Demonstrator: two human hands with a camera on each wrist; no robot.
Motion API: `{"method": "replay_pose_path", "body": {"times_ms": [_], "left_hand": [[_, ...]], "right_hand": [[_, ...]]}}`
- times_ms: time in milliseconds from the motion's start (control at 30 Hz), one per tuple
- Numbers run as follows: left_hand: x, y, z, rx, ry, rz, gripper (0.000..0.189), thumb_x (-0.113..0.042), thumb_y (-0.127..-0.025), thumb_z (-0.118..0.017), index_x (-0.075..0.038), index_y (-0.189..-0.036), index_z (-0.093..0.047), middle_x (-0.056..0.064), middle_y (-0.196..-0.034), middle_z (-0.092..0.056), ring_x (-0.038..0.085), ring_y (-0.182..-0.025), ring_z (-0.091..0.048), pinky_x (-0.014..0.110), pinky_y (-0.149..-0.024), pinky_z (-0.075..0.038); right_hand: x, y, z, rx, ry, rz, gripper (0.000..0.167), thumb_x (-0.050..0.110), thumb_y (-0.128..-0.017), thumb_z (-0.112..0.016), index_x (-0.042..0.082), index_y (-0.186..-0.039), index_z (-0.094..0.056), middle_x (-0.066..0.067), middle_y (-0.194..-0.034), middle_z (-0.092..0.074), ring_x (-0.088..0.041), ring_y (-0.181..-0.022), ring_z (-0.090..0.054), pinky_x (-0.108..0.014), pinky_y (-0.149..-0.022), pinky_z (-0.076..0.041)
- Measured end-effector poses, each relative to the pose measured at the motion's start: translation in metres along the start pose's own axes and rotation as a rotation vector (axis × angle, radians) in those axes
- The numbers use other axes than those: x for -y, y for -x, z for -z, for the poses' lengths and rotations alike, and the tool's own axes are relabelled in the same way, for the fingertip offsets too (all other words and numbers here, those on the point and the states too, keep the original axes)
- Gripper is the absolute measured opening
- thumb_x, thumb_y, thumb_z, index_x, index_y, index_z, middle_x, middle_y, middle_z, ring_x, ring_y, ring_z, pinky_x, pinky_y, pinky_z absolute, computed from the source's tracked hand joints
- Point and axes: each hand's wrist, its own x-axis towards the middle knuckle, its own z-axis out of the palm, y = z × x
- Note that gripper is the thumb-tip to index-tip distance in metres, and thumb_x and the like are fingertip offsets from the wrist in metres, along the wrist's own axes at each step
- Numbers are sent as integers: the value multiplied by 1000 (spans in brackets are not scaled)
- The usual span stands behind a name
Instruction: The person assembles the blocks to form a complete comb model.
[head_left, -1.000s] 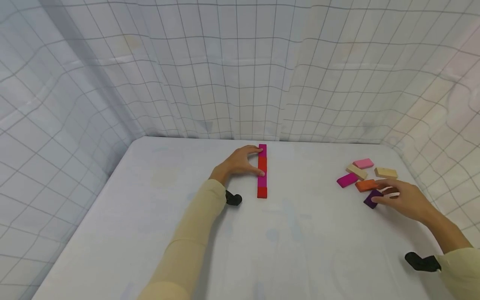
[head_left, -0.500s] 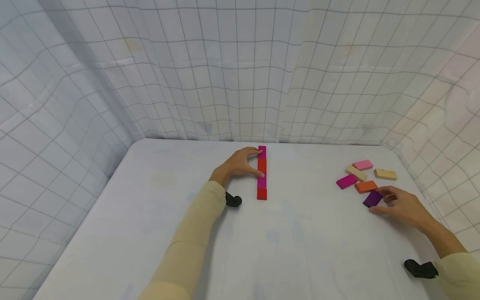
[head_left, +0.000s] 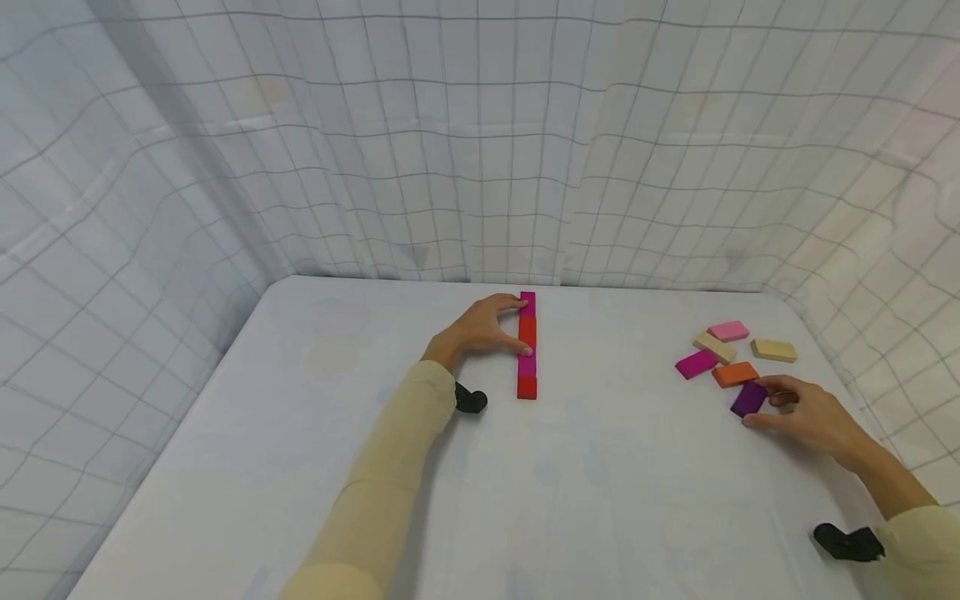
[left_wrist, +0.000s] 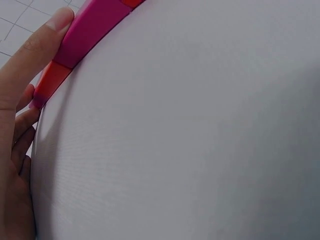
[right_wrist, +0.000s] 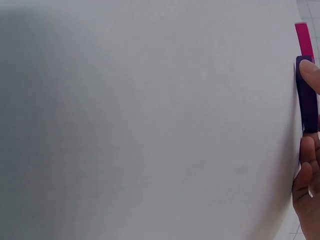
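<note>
Four-sided coloured wooden blocks form a straight row in the head view: a near red block (head_left: 527,388), a magenta block (head_left: 527,367), another red block (head_left: 528,327) and a far magenta block (head_left: 528,298). My left hand (head_left: 480,325) lies at the row's left side, thumb on the nearer magenta block and index fingertip at the far one. On the right, my right hand (head_left: 810,417) pinches a dark purple block (head_left: 748,400) between thumb and fingers, low over the white table. The right wrist view shows the thumb on the purple block (right_wrist: 308,100).
Around the purple block lie an orange block (head_left: 735,374), a loose magenta block (head_left: 697,364), a pink block (head_left: 728,331) and two plain wood blocks, one angled (head_left: 714,347) and one apart (head_left: 774,350). Gridded white curtains (head_left: 480,167) enclose the white table (head_left: 375,317).
My right thumb has slid to the near end of the purple block, which has turned slightly and shows more of its top. My left hand stays at the row.
</note>
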Motion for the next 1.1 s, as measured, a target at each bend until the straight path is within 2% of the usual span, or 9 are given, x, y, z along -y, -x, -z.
{"method": "replay_pose_path", "body": {"times_ms": [167,300,400,500,567,800,933,1100], "left_hand": [[-2,1,0,11,-23,-13,92,-49,-78,-88,-22,-157,-48,1,-160,-41,21,-149,-32,44,-122,-26],[-3,2,0,19,-29,-10,93,-49,-79,-88,-22,-157,-47,0,-161,-41,20,-149,-31,42,-123,-25],[-4,3,0,17,-27,-3,92,-50,-79,-88,-23,-157,-47,0,-161,-41,20,-149,-31,42,-122,-25],[-4,3,1,15,-19,1,92,-50,-78,-88,-23,-157,-48,1,-160,-41,21,-149,-32,43,-122,-25],[-4,2,1,16,-14,-1,92,-50,-78,-88,-23,-157,-48,1,-161,-41,21,-149,-32,44,-122,-25],[-4,0,3,11,-21,-5,93,-50,-78,-89,-24,-157,-48,1,-161,-40,21,-149,-31,43,-122,-25],[-3,-1,3,10,-19,-8,93,-50,-77,-89,-24,-156,-49,1,-161,-40,21,-149,-32,43,-122,-25],[-1,-1,1,10,-23,-4,93,-50,-77,-89,-25,-156,-49,1,-161,-41,21,-149,-32,44,-122,-26]], "right_hand": [[4,2,2,11,-28,28,83,39,-90,-82,-13,-142,-46,-33,-124,-59,-51,-111,-57,-62,-88,-54],[14,0,0,10,-38,76,80,37,-88,-84,-11,-142,-49,-29,-123,-60,-46,-107,-61,-41,-82,-58],[25,-5,-4,-7,-54,129,75,36,-87,-86,-5,-141,-55,-22,-122,-61,-37,-106,-60,-24,-78,-55],[37,-9,-8,-36,-78,190,70,33,-85,-89,-2,-137,-60,-16,-117,-62,-26,-104,-59,-15,-78,-53],[46,-12,-11,-46,-83,231,67,31,-84,-90,-2,-135,-62,-14,-116,-63,-22,-103,-56,-13,-80,-52],[78,-24,-24,-6,-74,316,64,29,-82,-91,-1,-132,-64,-12,-116,-66,-31,-105,-59,-25,-83,-54],[92,-31,-36,9,-82,362,63,29,-81,-91,1,-131,-66,-10,-119,-67,-28,-107,-59,-26,-85,-56],[110,-38,-47,44,-43,382,61,31,-83,-89,6,-134,-65,-7,-121,-66,-27,-109,-60,-38,-89,-57]]}}
